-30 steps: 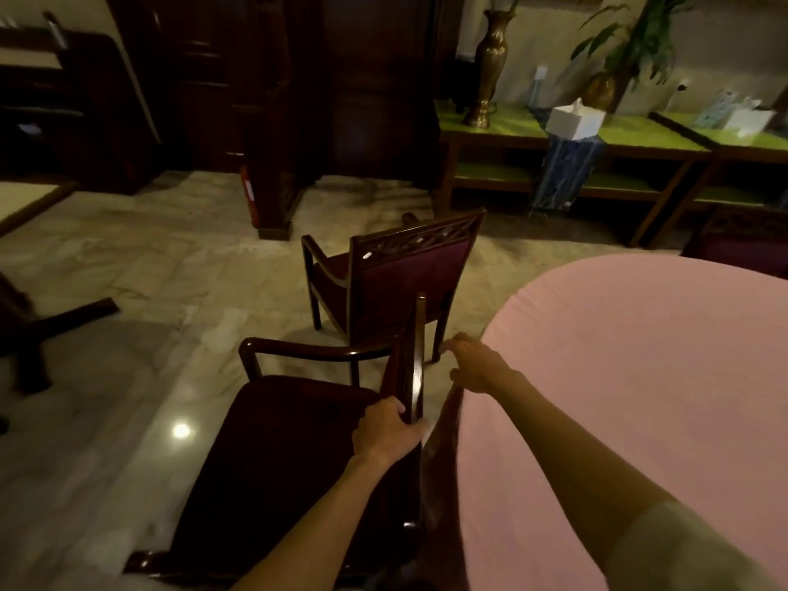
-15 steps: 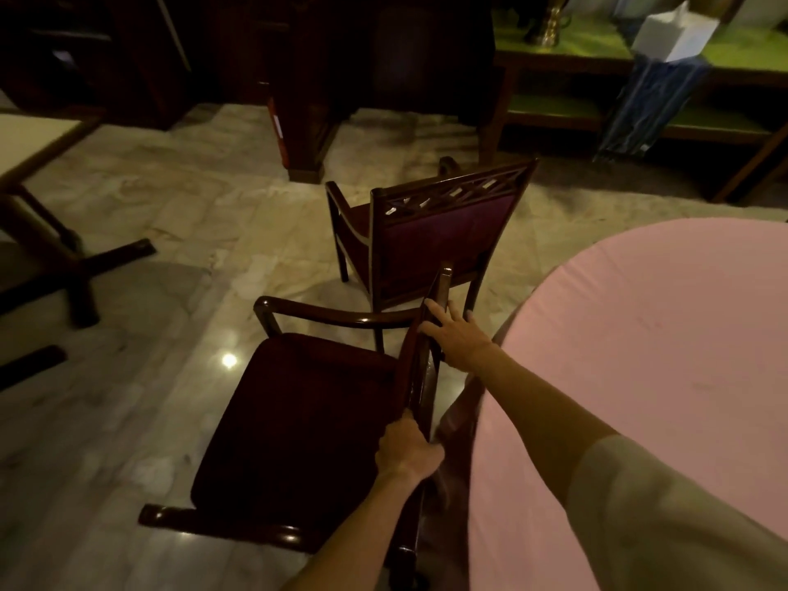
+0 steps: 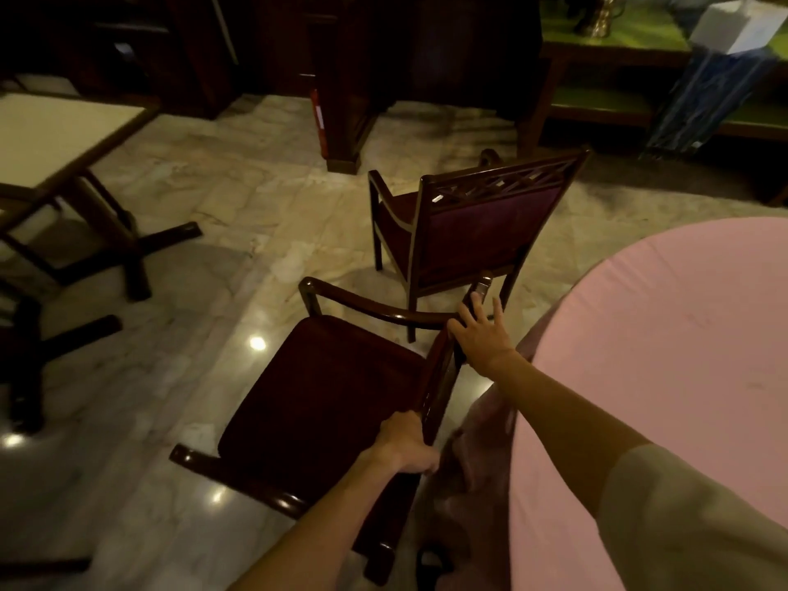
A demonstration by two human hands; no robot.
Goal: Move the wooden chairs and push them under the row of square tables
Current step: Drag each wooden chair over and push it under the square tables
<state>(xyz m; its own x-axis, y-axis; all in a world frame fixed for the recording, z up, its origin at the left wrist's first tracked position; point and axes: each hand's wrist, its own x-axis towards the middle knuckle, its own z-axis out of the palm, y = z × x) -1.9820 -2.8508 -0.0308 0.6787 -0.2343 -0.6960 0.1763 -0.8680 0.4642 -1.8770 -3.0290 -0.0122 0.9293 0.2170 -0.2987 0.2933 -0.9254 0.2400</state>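
Observation:
A dark wooden armchair (image 3: 324, 390) with a maroon seat stands just in front of me, its backrest toward me. My left hand (image 3: 405, 441) grips the near end of the backrest's top rail. My right hand (image 3: 482, 334) lies on the far end of that rail with its fingers spread. A second wooden chair (image 3: 477, 232) with a purple padded back stands beyond it, apart from the first. A square table (image 3: 55, 125) with a pale top and a cross-shaped base stands at the far left.
A round table (image 3: 682, 356) under a pink cloth fills the right side, close to the near chair's back. A dark wooden pillar (image 3: 341, 100) rises behind the chairs. A green-topped sideboard (image 3: 618, 40) holds a white box (image 3: 733, 27). Marble floor lies between the chairs and the square table.
My right hand went from hovering beside the backrest to lying on its far end. My left hand slid along the rail toward me. The view dipped down and turned left.

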